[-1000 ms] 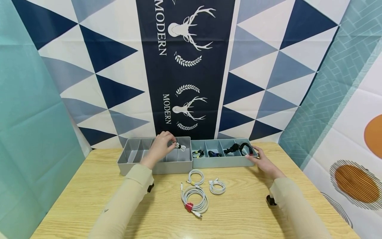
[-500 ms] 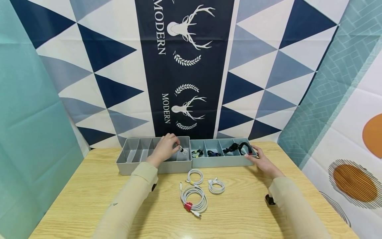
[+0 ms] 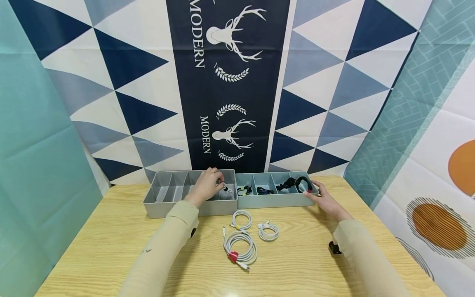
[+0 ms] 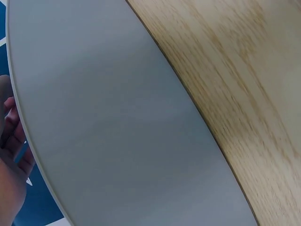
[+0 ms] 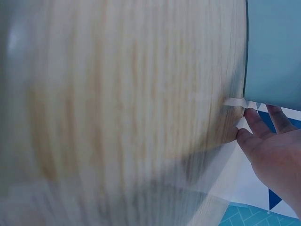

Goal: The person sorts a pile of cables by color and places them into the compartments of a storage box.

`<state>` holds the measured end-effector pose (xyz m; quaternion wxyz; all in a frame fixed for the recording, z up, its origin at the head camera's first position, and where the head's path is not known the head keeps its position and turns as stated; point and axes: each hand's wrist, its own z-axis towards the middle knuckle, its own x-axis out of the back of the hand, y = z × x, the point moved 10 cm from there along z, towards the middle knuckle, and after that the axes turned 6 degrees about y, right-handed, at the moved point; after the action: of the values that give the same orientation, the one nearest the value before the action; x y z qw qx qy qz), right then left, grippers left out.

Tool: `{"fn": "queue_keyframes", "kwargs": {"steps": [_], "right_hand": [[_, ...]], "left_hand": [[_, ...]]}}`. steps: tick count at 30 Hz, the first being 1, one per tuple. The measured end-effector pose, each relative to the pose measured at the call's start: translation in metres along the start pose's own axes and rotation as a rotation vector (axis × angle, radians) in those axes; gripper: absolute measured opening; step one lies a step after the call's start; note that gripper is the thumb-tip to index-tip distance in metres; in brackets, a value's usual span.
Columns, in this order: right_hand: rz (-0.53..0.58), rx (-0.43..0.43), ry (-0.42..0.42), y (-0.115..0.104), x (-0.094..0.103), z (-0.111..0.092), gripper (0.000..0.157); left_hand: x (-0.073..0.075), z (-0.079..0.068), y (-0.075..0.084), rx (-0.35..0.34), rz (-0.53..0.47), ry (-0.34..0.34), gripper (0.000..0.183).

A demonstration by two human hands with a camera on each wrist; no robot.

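A small bundled white cable (image 3: 228, 190) with a black tie is pinched in the fingers of my left hand (image 3: 205, 185). That hand reaches over the grey divided box (image 3: 208, 209), with the cable low at its rightmost compartment. The left wrist view shows the box's grey front wall (image 4: 113, 113), with part of the hand behind its rim. My right hand (image 3: 326, 202) grips the right end of the blue-grey divided box (image 3: 274, 201), thumb at the front corner and fingers along the end. In the right wrist view its fingers (image 5: 256, 123) lie just beneath the box.
Coiled dark cables (image 3: 265, 191) and a black plug cable (image 3: 287, 184) sit in the blue-grey box. On the wooden table (image 3: 297, 264) lie a large white coil (image 3: 253, 250) with a red strap and two smaller white coils (image 3: 249, 218). A patterned cloth backdrop (image 3: 226, 82) stands behind.
My left hand has moved right and lower with the white cable, bringing it down into the grey box's rightmost compartment. The right hand stays at the blue-grey box's end.
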<state>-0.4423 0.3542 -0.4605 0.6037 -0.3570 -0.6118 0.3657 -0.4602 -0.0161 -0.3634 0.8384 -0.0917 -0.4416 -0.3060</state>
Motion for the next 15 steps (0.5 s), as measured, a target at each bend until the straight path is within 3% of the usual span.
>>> {"fn": "queue_keyframes", "kwargs": {"steps": [15], "right_hand": [[-0.028, -0.007, 0.005, 0.003, 0.0, 0.0, 0.084]], "left_hand": [[-0.012, -0.001, -0.003, 0.066, 0.007, -0.029, 0.007]]}}
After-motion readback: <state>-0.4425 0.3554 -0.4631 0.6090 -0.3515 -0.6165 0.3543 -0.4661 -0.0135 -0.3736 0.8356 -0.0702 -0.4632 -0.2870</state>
